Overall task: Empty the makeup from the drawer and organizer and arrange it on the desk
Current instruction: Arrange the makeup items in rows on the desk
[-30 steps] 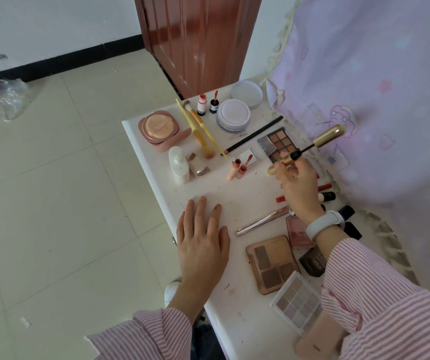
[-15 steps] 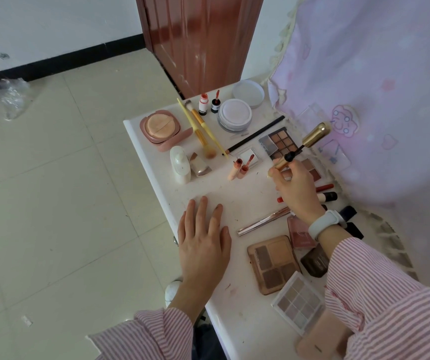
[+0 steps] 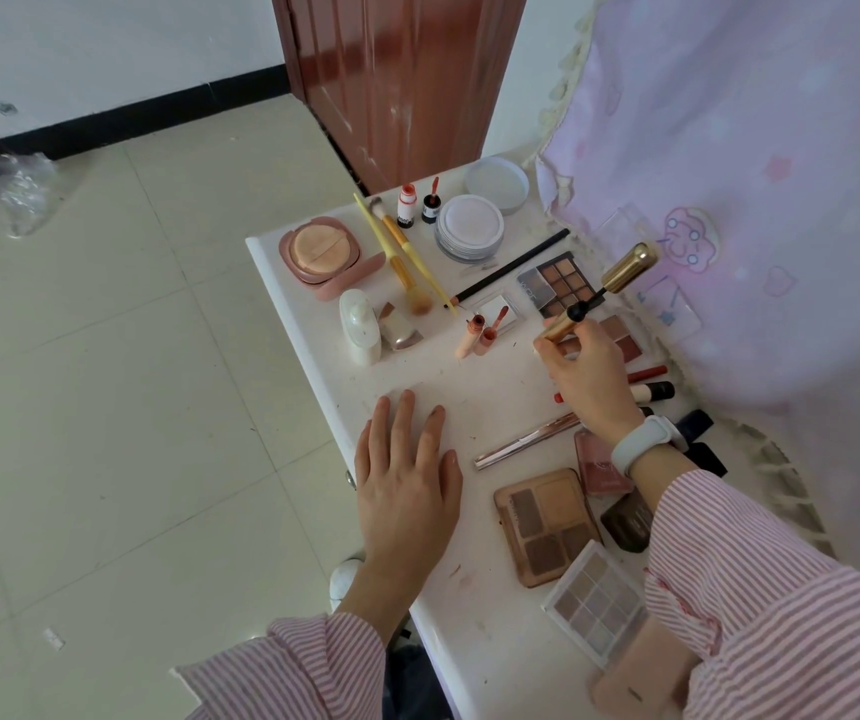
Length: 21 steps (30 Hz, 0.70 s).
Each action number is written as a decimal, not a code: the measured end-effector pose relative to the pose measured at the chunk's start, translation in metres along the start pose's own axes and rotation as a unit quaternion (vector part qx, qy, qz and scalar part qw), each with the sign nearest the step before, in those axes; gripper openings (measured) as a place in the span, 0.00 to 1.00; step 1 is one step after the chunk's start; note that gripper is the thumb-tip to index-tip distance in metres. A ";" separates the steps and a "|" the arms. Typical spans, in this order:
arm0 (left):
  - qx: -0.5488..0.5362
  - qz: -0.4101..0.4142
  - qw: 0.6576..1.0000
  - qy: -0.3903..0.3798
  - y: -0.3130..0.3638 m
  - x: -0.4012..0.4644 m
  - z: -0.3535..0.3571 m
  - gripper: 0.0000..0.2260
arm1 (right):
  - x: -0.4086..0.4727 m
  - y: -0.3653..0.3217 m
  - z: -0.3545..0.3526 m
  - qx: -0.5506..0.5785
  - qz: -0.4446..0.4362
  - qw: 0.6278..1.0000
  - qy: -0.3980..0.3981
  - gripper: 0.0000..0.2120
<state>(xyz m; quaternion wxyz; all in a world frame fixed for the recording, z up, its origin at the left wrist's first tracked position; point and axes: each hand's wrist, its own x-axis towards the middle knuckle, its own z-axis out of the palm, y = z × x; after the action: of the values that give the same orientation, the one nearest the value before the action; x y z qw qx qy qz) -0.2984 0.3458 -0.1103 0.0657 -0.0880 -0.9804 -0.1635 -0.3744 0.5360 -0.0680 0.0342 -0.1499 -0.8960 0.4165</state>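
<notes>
A white desk [image 3: 490, 387] carries spread-out makeup. My right hand [image 3: 591, 376] grips a gold mascara tube [image 3: 620, 283], its gold cap end raised toward the upper right, above a blush palette [image 3: 620, 337]. My left hand [image 3: 407, 485] lies flat on the desk near its left edge, fingers straight, holding nothing. Around lie a nine-pan eyeshadow palette [image 3: 563, 283], a brown four-pan palette [image 3: 547, 524], a pale grid palette [image 3: 594, 600], two lip glosses [image 3: 479, 335], a rose-gold tube [image 3: 526, 441] and lipsticks [image 3: 651, 381].
At the desk's far end sit a pink cushion compact [image 3: 321, 254], yellow brushes [image 3: 401, 257], a black pencil [image 3: 511, 270], a powder jar [image 3: 469, 228] with its lid [image 3: 495, 184], small bottles [image 3: 417, 205] and a white bottle [image 3: 360, 327]. A pink curtain [image 3: 755, 174] hangs right; tiled floor lies left.
My right hand has drawn the mascara tube slightly left and lower over the blush palette, its gold end now steeper. The left hand has stayed flat in place.
</notes>
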 end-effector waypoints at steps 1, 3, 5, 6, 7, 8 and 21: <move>0.001 0.001 1.000 -0.001 0.000 0.000 0.000 0.19 | 0.000 0.000 0.000 0.004 0.004 1.000 -0.002 0.08; 0.002 0.001 1.000 0.001 0.000 0.000 -0.001 0.19 | 0.000 0.000 0.000 0.010 0.010 1.000 -0.004 0.06; 0.003 0.001 1.000 0.003 0.000 0.000 -0.001 0.19 | -0.001 -0.001 0.001 0.012 0.014 1.000 -0.001 0.07; 0.003 0.002 1.000 0.004 0.000 0.000 -0.001 0.19 | -0.001 -0.001 0.001 0.011 0.014 1.000 0.001 0.07; 0.003 0.001 1.000 0.004 0.000 0.000 -0.001 0.19 | -0.001 -0.001 0.001 0.010 0.014 1.000 0.003 0.08; 0.002 0.001 1.000 0.005 0.000 0.000 -0.001 0.19 | 0.000 -0.001 0.001 0.010 0.013 1.000 0.005 0.09; -0.005 -0.001 1.000 0.008 0.000 0.000 0.000 0.18 | 0.001 0.004 0.003 0.014 0.007 1.000 0.013 0.06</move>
<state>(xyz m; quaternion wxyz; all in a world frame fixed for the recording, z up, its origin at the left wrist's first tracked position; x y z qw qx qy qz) -0.2980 0.3454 -0.1102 0.0728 -0.0865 -0.9790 -0.1695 -0.3753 0.5364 -0.0726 0.0450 -0.1606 -0.8886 0.4274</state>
